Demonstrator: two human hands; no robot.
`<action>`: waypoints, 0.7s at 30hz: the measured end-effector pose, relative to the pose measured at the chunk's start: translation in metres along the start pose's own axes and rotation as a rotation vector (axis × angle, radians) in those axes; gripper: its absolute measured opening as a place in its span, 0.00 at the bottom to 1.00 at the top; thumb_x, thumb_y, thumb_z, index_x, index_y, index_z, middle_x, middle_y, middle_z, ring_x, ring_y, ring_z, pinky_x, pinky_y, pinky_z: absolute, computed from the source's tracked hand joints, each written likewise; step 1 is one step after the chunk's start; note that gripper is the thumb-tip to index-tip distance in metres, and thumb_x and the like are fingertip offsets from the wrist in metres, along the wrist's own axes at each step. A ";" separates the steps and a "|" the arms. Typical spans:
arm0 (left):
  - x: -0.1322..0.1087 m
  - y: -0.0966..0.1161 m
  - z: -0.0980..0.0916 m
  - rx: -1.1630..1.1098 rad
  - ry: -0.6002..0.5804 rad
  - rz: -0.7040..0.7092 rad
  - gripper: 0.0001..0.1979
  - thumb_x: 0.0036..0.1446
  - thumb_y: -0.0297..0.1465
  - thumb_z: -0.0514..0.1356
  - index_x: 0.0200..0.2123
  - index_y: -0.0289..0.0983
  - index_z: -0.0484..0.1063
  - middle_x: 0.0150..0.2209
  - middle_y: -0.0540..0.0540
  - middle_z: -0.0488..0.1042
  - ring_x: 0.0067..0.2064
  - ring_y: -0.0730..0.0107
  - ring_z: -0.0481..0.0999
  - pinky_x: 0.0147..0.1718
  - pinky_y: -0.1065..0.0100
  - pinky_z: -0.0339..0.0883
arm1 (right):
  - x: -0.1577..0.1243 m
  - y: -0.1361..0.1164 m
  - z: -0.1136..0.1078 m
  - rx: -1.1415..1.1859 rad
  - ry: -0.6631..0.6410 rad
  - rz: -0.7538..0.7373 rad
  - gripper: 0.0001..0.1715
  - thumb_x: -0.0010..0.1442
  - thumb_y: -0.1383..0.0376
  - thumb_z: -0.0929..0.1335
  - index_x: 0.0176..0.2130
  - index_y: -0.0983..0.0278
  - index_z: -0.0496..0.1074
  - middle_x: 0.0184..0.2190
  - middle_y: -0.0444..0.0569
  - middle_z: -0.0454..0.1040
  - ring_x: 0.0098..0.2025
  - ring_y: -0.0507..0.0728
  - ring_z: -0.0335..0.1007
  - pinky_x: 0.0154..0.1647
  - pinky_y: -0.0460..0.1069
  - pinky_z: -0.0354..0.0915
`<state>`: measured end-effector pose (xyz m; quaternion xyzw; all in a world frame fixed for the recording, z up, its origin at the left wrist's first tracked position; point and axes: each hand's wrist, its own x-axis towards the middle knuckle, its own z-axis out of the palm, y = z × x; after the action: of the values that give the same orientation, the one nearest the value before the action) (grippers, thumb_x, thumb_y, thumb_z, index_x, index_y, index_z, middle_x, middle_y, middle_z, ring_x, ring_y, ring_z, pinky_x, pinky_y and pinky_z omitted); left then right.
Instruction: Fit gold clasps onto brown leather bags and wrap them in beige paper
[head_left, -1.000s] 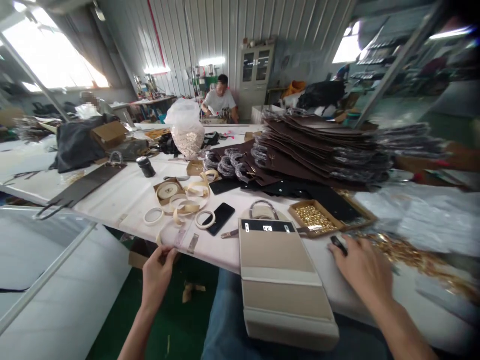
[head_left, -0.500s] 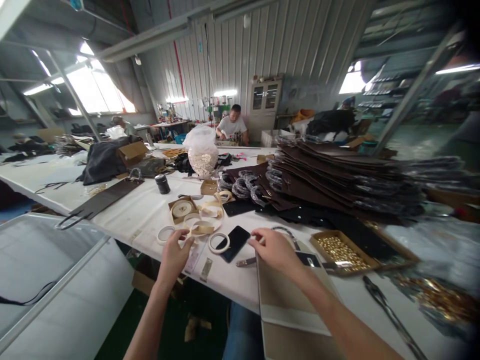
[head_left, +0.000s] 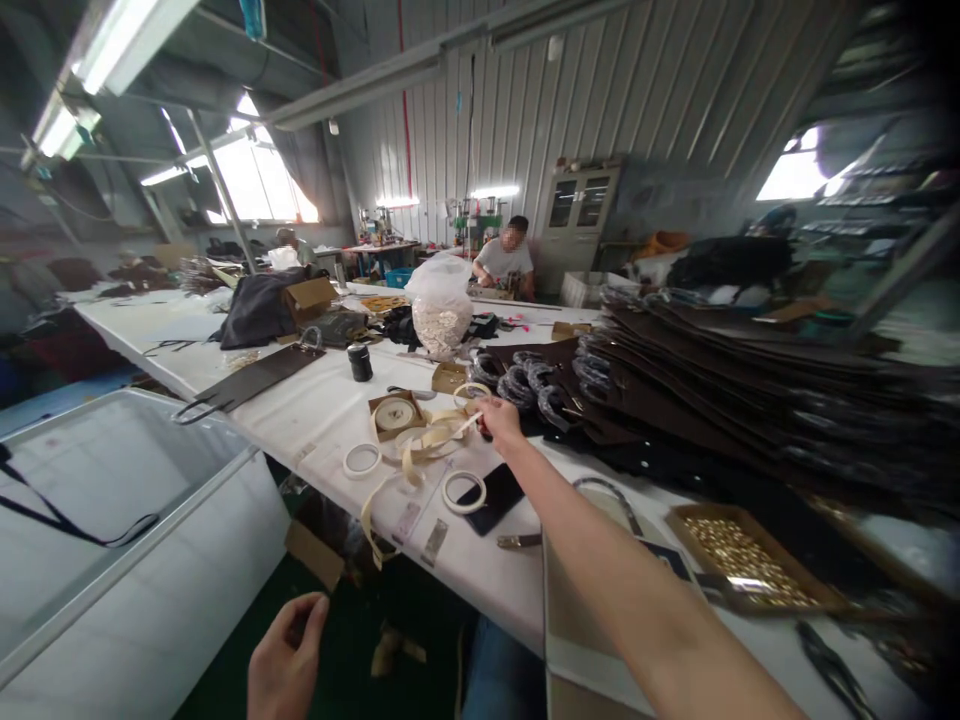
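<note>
Just beyond the phone (head_left: 496, 503), the right hand (head_left: 501, 420) now pinches the cream tape (head_left: 435, 437), which lies looped on the table (head_left: 319, 425) beside the boxed roll (head_left: 395, 414); the left hand (head_left: 289, 648), earlier over the tape, is off the table, fingers curled narrow.

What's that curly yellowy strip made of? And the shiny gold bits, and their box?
The curly strip looks like matte paper or cloth tape, since it's pale, thin and loops easily; I can't tell which. The gold bits are probably polished metal, or metal-coated plastic, because they gleam. Their box seems to be plain cardboard: brown and dull, with thin walls.
</note>
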<state>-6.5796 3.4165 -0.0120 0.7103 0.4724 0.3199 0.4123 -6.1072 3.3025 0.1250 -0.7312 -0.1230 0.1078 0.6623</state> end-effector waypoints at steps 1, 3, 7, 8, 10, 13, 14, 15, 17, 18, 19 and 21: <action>-0.003 -0.008 -0.003 0.002 0.000 -0.032 0.39 0.49 0.71 0.68 0.39 0.40 0.87 0.40 0.39 0.89 0.42 0.42 0.87 0.43 0.51 0.82 | 0.001 -0.005 -0.004 0.055 0.029 -0.028 0.19 0.67 0.51 0.75 0.46 0.63 0.77 0.34 0.48 0.82 0.25 0.51 0.70 0.24 0.45 0.70; -0.007 -0.018 -0.004 0.001 -0.017 -0.077 0.41 0.47 0.72 0.68 0.40 0.39 0.87 0.40 0.38 0.89 0.43 0.41 0.87 0.44 0.51 0.81 | -0.002 -0.012 -0.015 0.122 0.054 -0.066 0.22 0.71 0.45 0.72 0.45 0.62 0.77 0.36 0.48 0.83 0.25 0.51 0.70 0.24 0.45 0.71; -0.012 -0.009 0.011 -0.055 -0.102 -0.037 0.38 0.53 0.68 0.69 0.42 0.39 0.86 0.40 0.39 0.88 0.42 0.45 0.86 0.43 0.54 0.79 | -0.027 -0.009 -0.039 0.258 -0.028 -0.050 0.28 0.64 0.41 0.79 0.40 0.63 0.80 0.34 0.50 0.83 0.23 0.52 0.72 0.19 0.46 0.71; -0.012 -0.003 0.017 -0.073 -0.117 -0.010 0.36 0.55 0.66 0.70 0.44 0.39 0.86 0.40 0.39 0.87 0.41 0.47 0.85 0.43 0.55 0.78 | -0.036 -0.005 -0.043 0.287 -0.036 -0.033 0.29 0.63 0.41 0.80 0.40 0.63 0.80 0.33 0.51 0.83 0.23 0.53 0.73 0.19 0.47 0.72; -0.011 0.011 0.027 -0.102 -0.134 0.041 0.32 0.59 0.62 0.70 0.46 0.39 0.86 0.41 0.40 0.87 0.40 0.51 0.84 0.43 0.56 0.77 | -0.050 0.003 -0.049 0.319 -0.019 -0.009 0.29 0.62 0.42 0.82 0.39 0.63 0.78 0.34 0.52 0.83 0.25 0.54 0.77 0.20 0.47 0.75; -0.005 0.034 0.041 -0.137 -0.167 0.103 0.27 0.63 0.56 0.71 0.49 0.39 0.85 0.44 0.40 0.86 0.42 0.53 0.84 0.43 0.58 0.76 | -0.061 0.011 -0.051 0.268 -0.006 -0.027 0.28 0.62 0.44 0.82 0.39 0.63 0.76 0.37 0.52 0.83 0.29 0.56 0.81 0.24 0.48 0.80; 0.000 0.041 0.044 -0.149 -0.187 0.124 0.25 0.64 0.54 0.70 0.50 0.39 0.84 0.44 0.40 0.86 0.43 0.53 0.85 0.43 0.58 0.76 | -0.062 0.012 -0.050 0.198 -0.012 -0.038 0.28 0.63 0.45 0.82 0.42 0.63 0.75 0.38 0.53 0.83 0.31 0.58 0.83 0.27 0.50 0.82; 0.005 0.048 0.048 -0.156 -0.213 0.148 0.24 0.65 0.52 0.70 0.51 0.38 0.83 0.44 0.40 0.86 0.43 0.54 0.85 0.43 0.58 0.76 | -0.063 0.011 -0.050 0.122 -0.017 -0.044 0.27 0.62 0.47 0.82 0.45 0.63 0.76 0.41 0.54 0.83 0.35 0.60 0.85 0.33 0.54 0.85; 0.019 0.060 0.057 -0.149 -0.268 0.201 0.23 0.66 0.48 0.69 0.55 0.38 0.81 0.44 0.40 0.85 0.43 0.55 0.84 0.43 0.59 0.76 | -0.067 0.006 -0.045 -0.060 0.036 -0.122 0.33 0.59 0.53 0.84 0.56 0.64 0.75 0.51 0.60 0.83 0.49 0.67 0.86 0.49 0.61 0.87; 0.027 0.065 0.063 -0.133 -0.291 0.226 0.23 0.66 0.46 0.69 0.56 0.37 0.79 0.45 0.40 0.85 0.43 0.55 0.84 0.43 0.59 0.76 | -0.071 0.002 -0.041 -0.166 0.090 -0.219 0.38 0.59 0.56 0.83 0.62 0.65 0.74 0.58 0.64 0.80 0.58 0.70 0.83 0.58 0.65 0.83; 0.035 0.070 0.069 -0.113 -0.308 0.247 0.23 0.66 0.44 0.69 0.58 0.37 0.78 0.47 0.39 0.85 0.44 0.55 0.84 0.44 0.58 0.76 | -0.077 -0.001 -0.034 -0.280 0.135 -0.348 0.41 0.61 0.58 0.82 0.67 0.66 0.71 0.64 0.67 0.76 0.65 0.72 0.78 0.66 0.66 0.78; 0.048 0.077 0.082 -0.078 -0.331 0.279 0.24 0.66 0.42 0.68 0.60 0.37 0.75 0.54 0.37 0.83 0.49 0.55 0.84 0.46 0.58 0.76 | -0.092 -0.003 -0.014 -0.528 0.121 -0.584 0.37 0.68 0.58 0.77 0.70 0.66 0.71 0.68 0.68 0.74 0.70 0.72 0.72 0.72 0.65 0.72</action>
<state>-6.4623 3.4217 0.0217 0.7950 0.2827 0.2707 0.4634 -6.1903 3.2601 0.1288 -0.8156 -0.3100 -0.1639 0.4602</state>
